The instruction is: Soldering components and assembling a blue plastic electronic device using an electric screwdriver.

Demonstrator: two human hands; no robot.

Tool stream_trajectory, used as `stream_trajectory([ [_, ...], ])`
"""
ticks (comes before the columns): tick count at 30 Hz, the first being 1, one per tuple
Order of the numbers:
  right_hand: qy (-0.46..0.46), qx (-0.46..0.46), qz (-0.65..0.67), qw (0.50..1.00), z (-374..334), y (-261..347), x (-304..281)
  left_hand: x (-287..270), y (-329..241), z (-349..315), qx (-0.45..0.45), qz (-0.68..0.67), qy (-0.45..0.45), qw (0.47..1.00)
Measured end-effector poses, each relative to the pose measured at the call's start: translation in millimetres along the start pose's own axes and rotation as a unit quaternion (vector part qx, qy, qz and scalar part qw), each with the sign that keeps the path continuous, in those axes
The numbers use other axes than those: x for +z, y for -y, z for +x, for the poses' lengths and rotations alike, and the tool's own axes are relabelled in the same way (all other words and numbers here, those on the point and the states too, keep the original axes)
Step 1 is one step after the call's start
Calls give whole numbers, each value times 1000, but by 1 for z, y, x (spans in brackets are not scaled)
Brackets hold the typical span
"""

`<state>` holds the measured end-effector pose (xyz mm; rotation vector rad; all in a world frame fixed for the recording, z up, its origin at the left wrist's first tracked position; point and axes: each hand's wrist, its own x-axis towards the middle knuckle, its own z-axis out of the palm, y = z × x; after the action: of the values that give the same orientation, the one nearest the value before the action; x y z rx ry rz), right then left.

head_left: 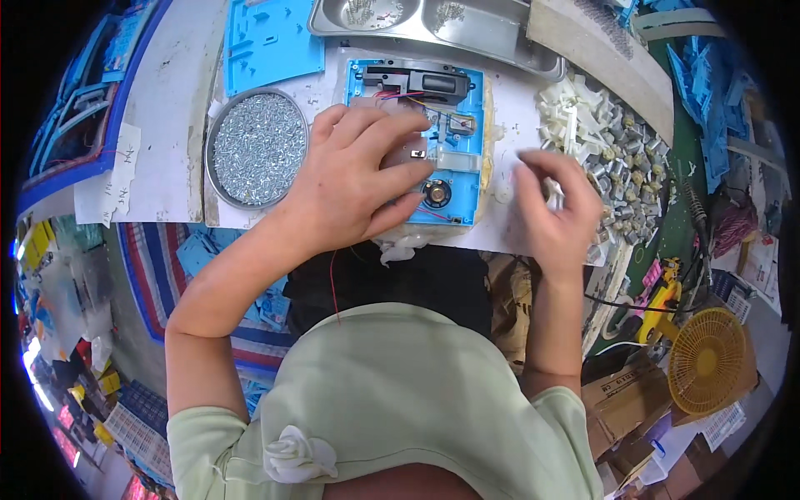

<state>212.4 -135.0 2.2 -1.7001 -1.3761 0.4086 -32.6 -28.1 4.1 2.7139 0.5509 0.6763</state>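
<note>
A light-blue plastic casing (pixel 468 183) lies on the worktop in front of me, fitted with a black housing (pixel 437 84), thin wires and a small round speaker (pixel 436 193). My left hand (pixel 354 171) rests over its left side with the fingers spread, hiding the parts beneath. To the right of the casing, my right hand (pixel 560 204) is raised with thumb and fingers curled close together. A small whitish piece (pixel 553 193) shows in the gap of that hand; its kind, and whether it is gripped, I cannot make out.
Left of the casing stands a round metal dish (pixel 213 158) of small screws. A blue panel (pixel 275 50) and a steel compartment tray (pixel 492 52) lie at the back. White plastic parts (pixel 571 112) and small metal motors (pixel 629 179) are heaped at right, near a yellow fan (pixel 708 362).
</note>
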Motion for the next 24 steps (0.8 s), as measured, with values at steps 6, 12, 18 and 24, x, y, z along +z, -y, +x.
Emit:
stream_trajectory([
  [6, 65, -15, -166, 984, 45, 12, 31, 3, 3, 9, -30, -26, -57, 998],
  [12, 170, -3, -213, 962, 62, 23, 26, 13, 9, 22, -21, -21, -81, 996],
  [18, 168, -100, -289, 937, 62, 29, 23, 25, 8, 31, -14, 15, -77, 997],
  [24, 239, 137, -123, 953, 70, 18, 18, 27, 10, 28, -16, 25, -62, 998],
])
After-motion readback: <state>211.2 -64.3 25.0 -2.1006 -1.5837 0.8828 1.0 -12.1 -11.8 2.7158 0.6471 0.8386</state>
